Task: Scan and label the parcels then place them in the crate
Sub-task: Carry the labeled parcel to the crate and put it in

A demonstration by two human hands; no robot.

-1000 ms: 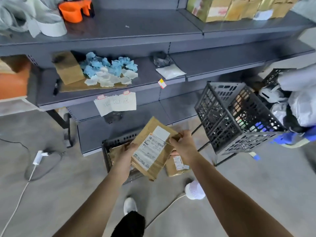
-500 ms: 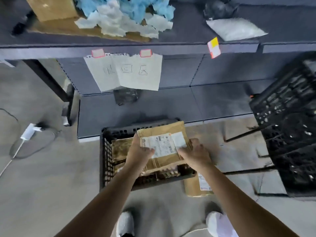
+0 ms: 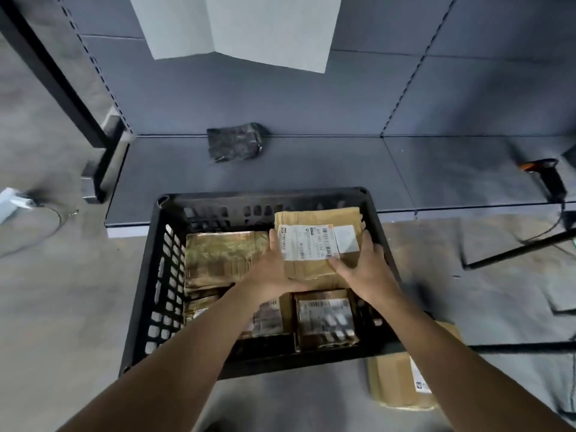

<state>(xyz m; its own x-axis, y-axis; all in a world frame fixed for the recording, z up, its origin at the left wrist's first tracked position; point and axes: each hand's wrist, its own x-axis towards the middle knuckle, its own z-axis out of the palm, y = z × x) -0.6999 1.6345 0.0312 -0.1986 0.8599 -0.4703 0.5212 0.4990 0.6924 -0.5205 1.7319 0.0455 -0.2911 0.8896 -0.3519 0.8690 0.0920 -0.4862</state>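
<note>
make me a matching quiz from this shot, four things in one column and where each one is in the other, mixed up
Things
1. held parcel
2. scanner
3. black bag
4. loose parcel

Places
A. on the floor, right of the crate
B. on the low shelf, behind the crate
C. gripped between the left hand and right hand, at the crate's far right
D. on the low shelf, at the right edge of the view

Pairs: 1-C, 2-D, 3-B, 4-A
</note>
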